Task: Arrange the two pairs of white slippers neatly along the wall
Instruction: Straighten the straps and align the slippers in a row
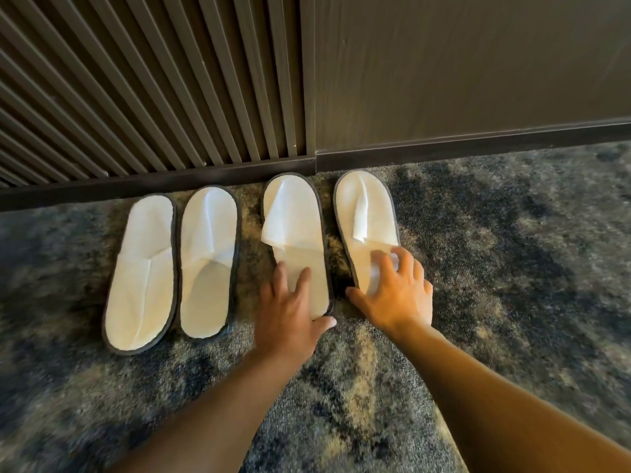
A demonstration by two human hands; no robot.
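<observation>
The left hand (290, 307) lies palm down on the heel end of the third slipper (293, 233), fingers spread flat on the insole and thumb curled round the heel rim. It presses on the slipper; nothing is gripped between the fingers. The right hand (396, 291) lies just to the right of the left hand, palm down on the heel end of the fourth slipper (365, 216). Its fingers are spread and slightly bent on the insole, and the thumb touches the slipper's left edge. Whether the right hand pinches the fabric cannot be determined.

Ahead of both hands, the toe ends of these two slippers reach the dark skirting board (478, 145); the upper flap of each is folded and partly raised. A narrow strip of carpet (512, 268) separates the two.

To the left of the left hand lie the second slipper (208, 254) and, beyond it, the first slipper (143, 268), side by side and nearly touching, toes toward the skirting board, heels nearer the person than those under the hands. Above the skirting board stand a slatted panel (153, 80) to the left and a plain wall (478, 63) to the right.
</observation>
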